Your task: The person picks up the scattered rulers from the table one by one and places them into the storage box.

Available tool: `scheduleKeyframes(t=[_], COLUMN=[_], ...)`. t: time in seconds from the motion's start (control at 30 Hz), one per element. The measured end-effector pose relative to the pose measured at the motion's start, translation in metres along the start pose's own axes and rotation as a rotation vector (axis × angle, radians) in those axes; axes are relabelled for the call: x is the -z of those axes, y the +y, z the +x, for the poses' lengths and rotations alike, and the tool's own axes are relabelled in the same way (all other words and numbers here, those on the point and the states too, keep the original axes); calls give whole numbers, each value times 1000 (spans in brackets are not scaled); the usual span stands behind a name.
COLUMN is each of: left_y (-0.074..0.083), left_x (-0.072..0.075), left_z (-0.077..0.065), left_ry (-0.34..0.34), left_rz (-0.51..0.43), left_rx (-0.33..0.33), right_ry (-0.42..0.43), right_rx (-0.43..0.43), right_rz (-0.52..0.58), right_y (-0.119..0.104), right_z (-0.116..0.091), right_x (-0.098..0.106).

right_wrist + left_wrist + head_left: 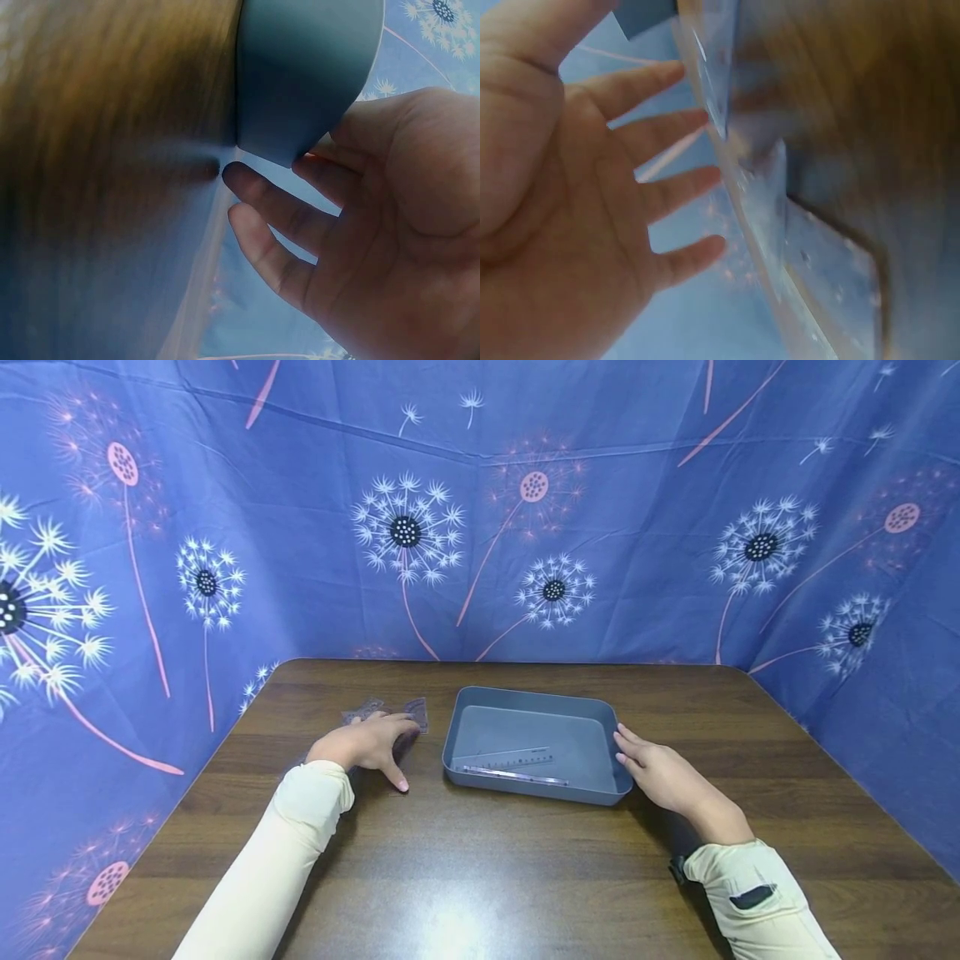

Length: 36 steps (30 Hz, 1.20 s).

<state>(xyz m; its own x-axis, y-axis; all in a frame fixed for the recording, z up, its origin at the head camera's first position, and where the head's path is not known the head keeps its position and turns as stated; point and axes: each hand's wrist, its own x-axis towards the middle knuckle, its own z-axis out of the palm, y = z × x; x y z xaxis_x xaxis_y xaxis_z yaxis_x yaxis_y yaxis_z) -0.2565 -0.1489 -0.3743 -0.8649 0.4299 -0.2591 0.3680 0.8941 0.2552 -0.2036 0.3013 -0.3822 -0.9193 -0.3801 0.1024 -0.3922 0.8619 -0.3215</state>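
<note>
My left hand (367,742) is over several clear, flat plastic pieces (416,714) on the left of the table, its fingers spread and its thumb apart. Blur in the left wrist view hides what kind the plastic pieces (829,274) are, and whether the fingertips touch them. A grey rectangular tray (536,795) stands at the table's middle. Inside it, along the near wall, lie a clear ruler (517,761) and a slim clear stick like a pen (516,775). At the tray's right end, the fingers of my right hand (663,774) rest against its outer side.
The brown wooden table (465,860) reaches to a blue curtain (480,527) with a dandelion print, which hangs behind it and at both sides. A dark strap (678,868) shows at the right sleeve.
</note>
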Motion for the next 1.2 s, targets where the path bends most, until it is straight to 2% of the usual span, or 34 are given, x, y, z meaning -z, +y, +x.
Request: scheduleKeyframes(t=[0.23,0.43,0.7,0.93,1.2], left_y=[-8,-6,-5,-11,-15], left_x=[2,0,-6,-7,-7], left_z=[3,5,7,10,11], left_ry=[-37,-23,-26,19,30], left_rz=[10,61,56,33,17], left_rx=[20,38,71,59,50], right_ry=[11,12,-6,-7,-5], right_rx=[10,0,-13,-14,-11], right_rz=[2,8,9,10,11], right_y=[1,0,0,0,-1], right_z=[-1,-1,0,0,1], right_x=[1,1,-1,-1,0])
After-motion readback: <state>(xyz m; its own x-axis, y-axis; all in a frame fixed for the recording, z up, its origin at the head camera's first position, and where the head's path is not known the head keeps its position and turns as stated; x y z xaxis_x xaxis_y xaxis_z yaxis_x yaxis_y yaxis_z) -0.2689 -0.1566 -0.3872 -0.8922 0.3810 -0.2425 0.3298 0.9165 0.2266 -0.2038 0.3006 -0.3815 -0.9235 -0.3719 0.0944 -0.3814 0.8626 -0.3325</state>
